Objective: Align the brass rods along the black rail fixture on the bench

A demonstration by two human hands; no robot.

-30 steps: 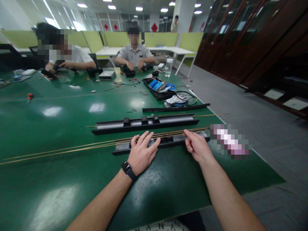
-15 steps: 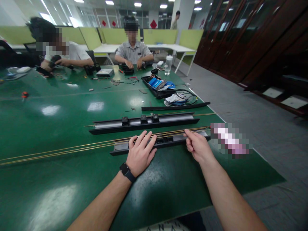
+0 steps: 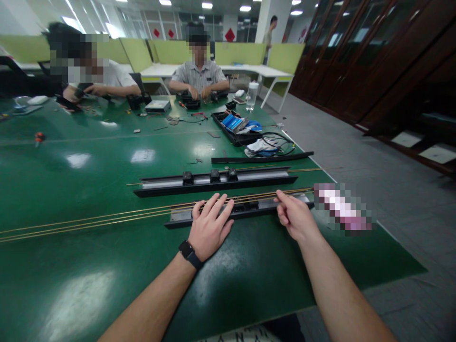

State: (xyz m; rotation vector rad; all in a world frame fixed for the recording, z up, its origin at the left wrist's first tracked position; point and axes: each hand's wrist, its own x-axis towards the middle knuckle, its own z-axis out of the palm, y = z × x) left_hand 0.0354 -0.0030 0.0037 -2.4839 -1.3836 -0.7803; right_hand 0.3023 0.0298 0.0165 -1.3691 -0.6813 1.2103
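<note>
Several thin brass-coloured rods point(image 3: 124, 216) run lengthwise over the nearer black channel rail point(image 3: 213, 220) and reach out past its left end. My left hand point(image 3: 211, 228), with a dark watch on the wrist, lies palm down across the rods and rail, its fingers spread. Farther right, my right hand point(image 3: 295, 216) is closed with the index finger and thumb side at the rods; the thumb tip is hidden. Small black blocks point(image 3: 247, 205) sit in the rail between my hands.
A second black rail point(image 3: 213, 183) with black blocks lies just beyond. Behind it are a narrow black strip point(image 3: 261, 157), gloves point(image 3: 265, 146) and a black tray point(image 3: 223, 126). A pixelated pink item point(image 3: 344, 206) lies at right. Two people sit across the green table point(image 3: 107, 171).
The whole view has shifted slightly to the right. Both hands keep nearly the same place on the rods. A standing person in the background has moved right.
</note>
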